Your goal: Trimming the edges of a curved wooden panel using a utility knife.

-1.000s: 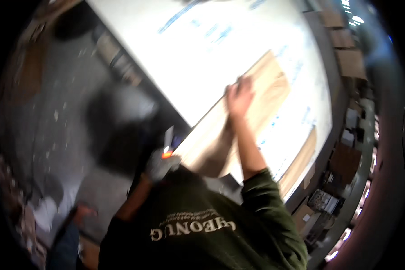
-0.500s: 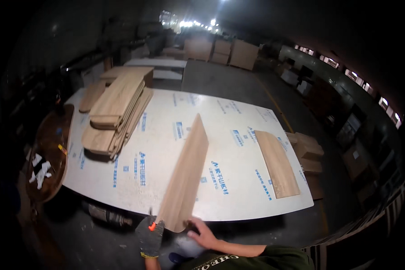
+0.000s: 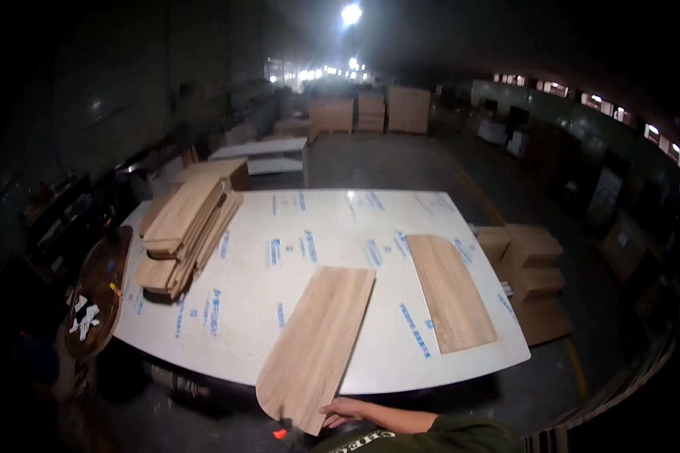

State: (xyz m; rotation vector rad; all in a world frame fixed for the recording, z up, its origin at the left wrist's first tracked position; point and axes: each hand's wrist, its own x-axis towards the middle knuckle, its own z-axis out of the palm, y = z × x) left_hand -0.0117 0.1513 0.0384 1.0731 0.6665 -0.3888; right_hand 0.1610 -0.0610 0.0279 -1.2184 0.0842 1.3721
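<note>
At left, a stack of round-ended wood-grain boards (image 3: 185, 226) lay on the white surface (image 3: 242, 343), probably piled to save room; a held wood-grain panel (image 3: 319, 332) reached over the near edge, seemingly so its end could be gripped, and a round-cornered board (image 3: 453, 296) lay apart at right. Near a small orange piece (image 3: 279, 434), the left hand was lost in darkness, its opening and hold impossible to tell, while the right hand (image 3: 343, 411) had its fingers curled on the panel's right edge.
</note>
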